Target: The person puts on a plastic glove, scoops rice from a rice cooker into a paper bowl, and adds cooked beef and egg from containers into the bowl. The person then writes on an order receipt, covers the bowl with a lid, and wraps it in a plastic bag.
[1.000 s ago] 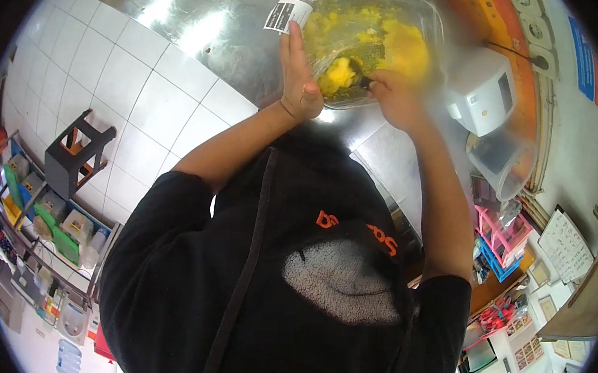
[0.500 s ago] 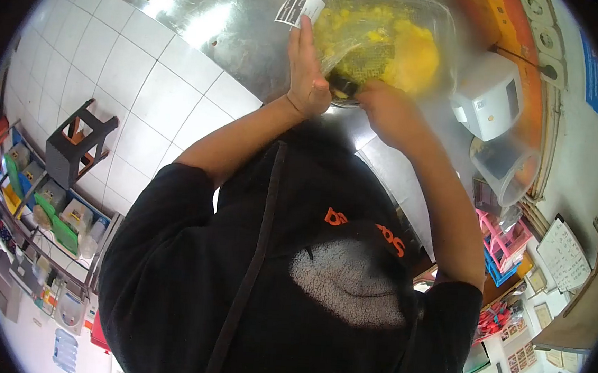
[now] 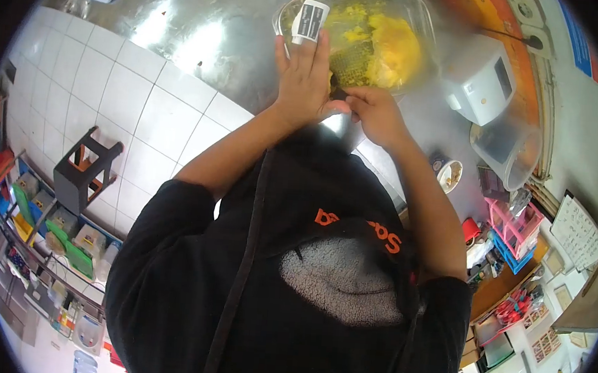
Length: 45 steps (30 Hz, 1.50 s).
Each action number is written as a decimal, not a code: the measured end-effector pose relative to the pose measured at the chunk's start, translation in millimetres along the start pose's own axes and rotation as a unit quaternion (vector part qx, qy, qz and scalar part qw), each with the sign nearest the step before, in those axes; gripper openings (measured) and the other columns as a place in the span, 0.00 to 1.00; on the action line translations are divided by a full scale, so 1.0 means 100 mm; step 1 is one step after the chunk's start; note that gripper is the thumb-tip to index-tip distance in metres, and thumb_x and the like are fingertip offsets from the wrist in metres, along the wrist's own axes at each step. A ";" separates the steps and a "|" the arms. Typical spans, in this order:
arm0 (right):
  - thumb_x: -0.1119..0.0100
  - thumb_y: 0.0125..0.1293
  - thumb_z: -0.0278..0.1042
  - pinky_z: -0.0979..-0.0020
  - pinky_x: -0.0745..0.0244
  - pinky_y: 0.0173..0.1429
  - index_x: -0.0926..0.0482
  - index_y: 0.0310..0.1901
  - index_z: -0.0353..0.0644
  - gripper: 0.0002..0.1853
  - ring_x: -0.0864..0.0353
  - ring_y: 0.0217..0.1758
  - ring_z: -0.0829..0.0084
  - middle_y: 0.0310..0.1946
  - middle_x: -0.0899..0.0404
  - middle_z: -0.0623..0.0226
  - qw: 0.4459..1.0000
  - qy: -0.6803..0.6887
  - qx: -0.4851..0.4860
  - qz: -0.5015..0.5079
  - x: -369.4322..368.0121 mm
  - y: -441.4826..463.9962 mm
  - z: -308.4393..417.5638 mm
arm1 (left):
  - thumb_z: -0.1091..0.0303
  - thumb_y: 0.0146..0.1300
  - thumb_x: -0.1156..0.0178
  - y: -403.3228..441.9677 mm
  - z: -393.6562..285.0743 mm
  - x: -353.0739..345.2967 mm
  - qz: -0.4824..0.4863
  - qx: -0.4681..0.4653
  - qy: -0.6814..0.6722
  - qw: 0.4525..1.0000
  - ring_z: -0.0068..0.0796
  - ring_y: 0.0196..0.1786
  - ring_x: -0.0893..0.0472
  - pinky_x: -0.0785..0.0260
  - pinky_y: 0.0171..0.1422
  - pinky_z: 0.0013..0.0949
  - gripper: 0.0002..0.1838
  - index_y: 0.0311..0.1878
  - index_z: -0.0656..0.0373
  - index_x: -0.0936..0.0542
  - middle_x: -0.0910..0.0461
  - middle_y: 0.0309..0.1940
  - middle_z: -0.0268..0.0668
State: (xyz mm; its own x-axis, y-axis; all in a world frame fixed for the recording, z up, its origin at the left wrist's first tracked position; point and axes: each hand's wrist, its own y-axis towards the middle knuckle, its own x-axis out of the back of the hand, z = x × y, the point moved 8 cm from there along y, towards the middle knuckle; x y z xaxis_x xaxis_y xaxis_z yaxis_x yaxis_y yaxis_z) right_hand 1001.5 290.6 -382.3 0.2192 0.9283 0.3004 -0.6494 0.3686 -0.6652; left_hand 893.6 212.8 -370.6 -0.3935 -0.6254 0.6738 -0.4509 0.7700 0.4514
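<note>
Fingers of your left hand (image 3: 301, 84) long and parted, palm laid along the near-left corner of the clear tub (image 3: 428, 28), not closed around it. Right hand (image 3: 382, 115) narrow: thumb and fingers look pinched on the dark tool (image 3: 337, 91), just beside your left thumb. Its working end is mostly hidden behind the hands, so can't tell how loaded it is.

Tub sits on the metal counter (image 3: 242, 61), near your body. Yellow food (image 3: 396, 51) is heaped toward the right side, thinner and patchy elsewhere. White label (image 3: 310, 21) at your left fingertips.

Risks, as judged from here. Tub first: thin-looking wall, braced by an open palm only. A hard scrape toward you could flex that corner or slide the tub toward the counter's near edge. Cause would be pull from the right hand outrunning the left's brace.

Tool next: the pinch looks light, so a sticky patch could twist the handle and flick food over the rim. With the two hands this close, a slip may knock your left thumb.

Label: damp or greasy fingertips might smear it or lift a corner.

Off to the right, the white device (image 3: 483, 85) stands near your forearm, the small cup (image 3: 447, 173) nearer still; a wide right elbow swing could clip either
</note>
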 end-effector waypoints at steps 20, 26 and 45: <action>0.44 0.62 0.32 0.73 0.25 0.38 0.17 0.43 0.34 0.13 0.17 0.29 0.75 0.28 0.15 0.62 0.940 0.238 0.120 -0.212 0.56 -0.49 -0.63 | 0.29 0.66 0.78 0.07 -0.25 0.50 -0.137 -0.053 -0.130 0.981 0.54 0.75 0.53 0.65 0.77 0.52 0.52 0.72 0.73 0.53 0.53 0.73 0.59; 0.43 0.61 0.32 0.74 0.25 0.38 0.18 0.45 0.33 0.14 0.19 0.29 0.76 0.28 0.15 0.61 0.880 0.317 0.100 -0.340 1.00 -1.48 -1.97 | 0.33 0.69 0.74 0.00 -0.88 0.54 -0.071 -0.088 -0.074 0.991 0.56 0.72 0.48 0.56 0.75 0.52 0.47 0.73 0.71 0.53 0.51 0.69 0.61; 0.50 0.57 0.17 0.62 0.30 0.47 0.21 0.54 0.37 0.21 0.27 0.42 0.56 0.40 0.27 0.53 0.705 -0.053 -0.001 -0.707 1.11 -2.52 -3.90 | 0.38 0.70 0.61 -0.11 -1.40 0.24 0.026 -0.108 -0.139 0.984 0.52 0.71 0.42 0.45 0.72 0.50 0.45 0.74 0.67 0.57 0.59 0.72 0.53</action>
State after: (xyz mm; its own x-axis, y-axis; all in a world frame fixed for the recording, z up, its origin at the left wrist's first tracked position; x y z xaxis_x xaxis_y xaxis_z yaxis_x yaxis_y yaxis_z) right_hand 1473.2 319.9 -447.9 0.5912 -0.3772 0.7129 0.1653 0.9218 0.3507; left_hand 1001.4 206.5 -277.3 -0.6295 -0.5717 0.5262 -0.2557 0.7919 0.5546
